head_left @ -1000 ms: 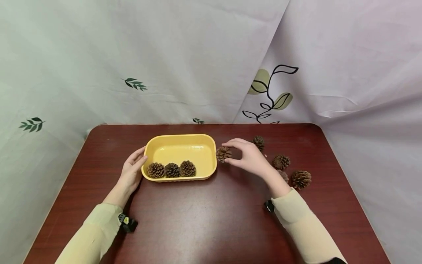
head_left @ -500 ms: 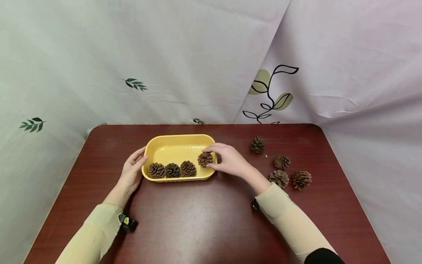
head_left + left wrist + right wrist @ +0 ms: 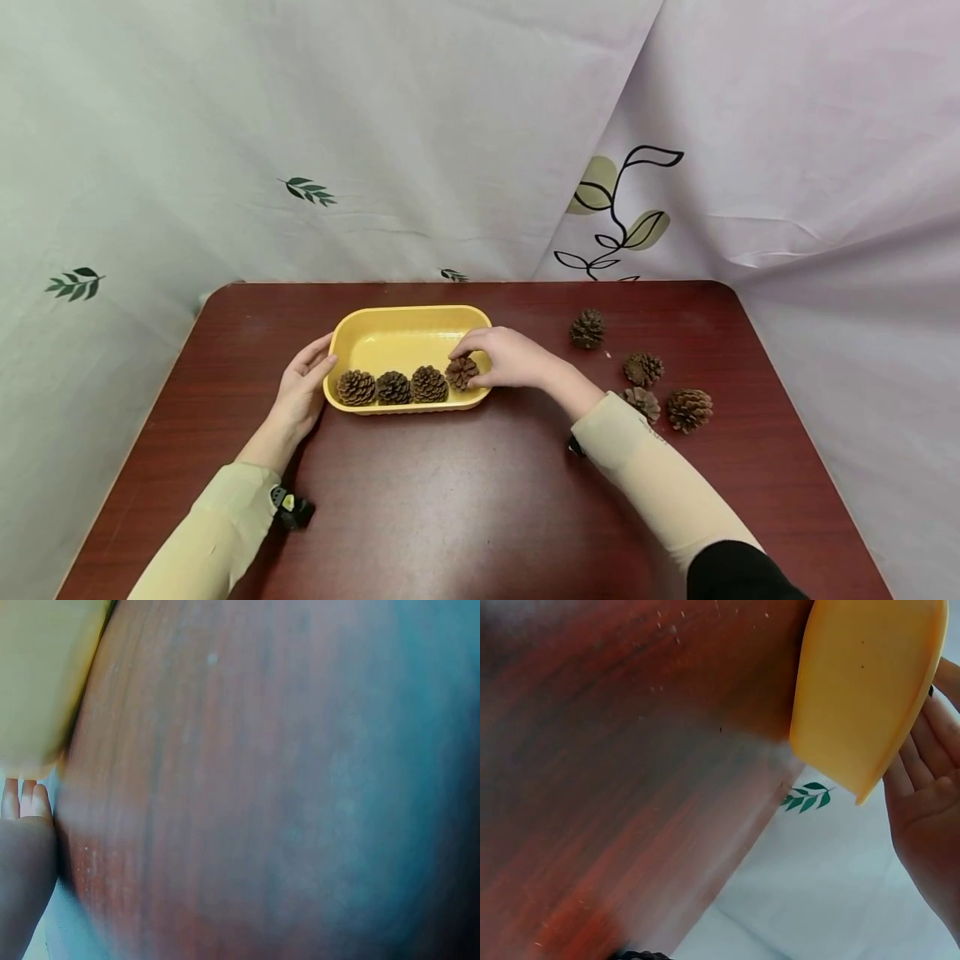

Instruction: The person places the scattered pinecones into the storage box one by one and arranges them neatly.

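A yellow oblong dish lies on the table in the head view. My left hand holds its left end, with the thumb at the rim and the fingers along the outside. Inside the dish's right end, my right hand pinches a brown pine cone between thumb and fingers. Left of it, three pine cones sit in a row along the near wall. The right wrist view shows the dish's outer wall with the right hand beside it; the held cone is hidden there.
Several loose pine cones lie to the right on the dark red table: one cone at the back, another farthest right, and one partly behind the right forearm. A white patterned curtain hangs behind the table.
My right hand has carried its pine cone left over the dish's right rim, then down beside the row of three. The left hand and the dish have stayed put.
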The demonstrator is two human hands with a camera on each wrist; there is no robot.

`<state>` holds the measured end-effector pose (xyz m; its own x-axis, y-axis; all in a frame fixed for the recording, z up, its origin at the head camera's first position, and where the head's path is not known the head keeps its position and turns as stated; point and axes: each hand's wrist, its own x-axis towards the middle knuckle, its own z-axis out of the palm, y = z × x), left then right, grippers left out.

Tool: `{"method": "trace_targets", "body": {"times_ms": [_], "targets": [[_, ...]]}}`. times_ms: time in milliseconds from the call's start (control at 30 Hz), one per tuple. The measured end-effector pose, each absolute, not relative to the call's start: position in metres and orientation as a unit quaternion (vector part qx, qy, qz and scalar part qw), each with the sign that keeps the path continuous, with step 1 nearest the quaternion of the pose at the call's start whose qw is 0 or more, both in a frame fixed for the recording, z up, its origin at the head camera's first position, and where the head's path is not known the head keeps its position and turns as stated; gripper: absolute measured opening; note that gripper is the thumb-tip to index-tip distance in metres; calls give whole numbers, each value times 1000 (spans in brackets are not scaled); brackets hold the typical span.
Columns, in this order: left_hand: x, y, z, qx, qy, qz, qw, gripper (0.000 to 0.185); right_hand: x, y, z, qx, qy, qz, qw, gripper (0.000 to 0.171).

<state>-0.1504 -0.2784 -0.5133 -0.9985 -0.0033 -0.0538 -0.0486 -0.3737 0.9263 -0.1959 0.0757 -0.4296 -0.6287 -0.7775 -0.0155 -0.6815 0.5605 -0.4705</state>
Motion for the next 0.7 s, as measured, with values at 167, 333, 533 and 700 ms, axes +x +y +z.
{"method": "trace_targets", "body": {"times_ms": [167, 333, 533, 700], "targets": [[-150, -278, -513, -26, 559, 828, 13, 35, -204, 71, -429, -438, 866, -187, 152, 43], [-150, -278, -514, -27, 559, 829, 13, 35, -205, 66, -428, -443, 865, -163, 171, 42], [-150, -278, -513, -28, 557, 830, 12, 36, -204, 61, -426, -434, 872, -135, 183, 42], [-150, -278, -512, -29, 560, 828, 15, 36, -203, 58, -426, -436, 869, -134, 191, 42]]}}
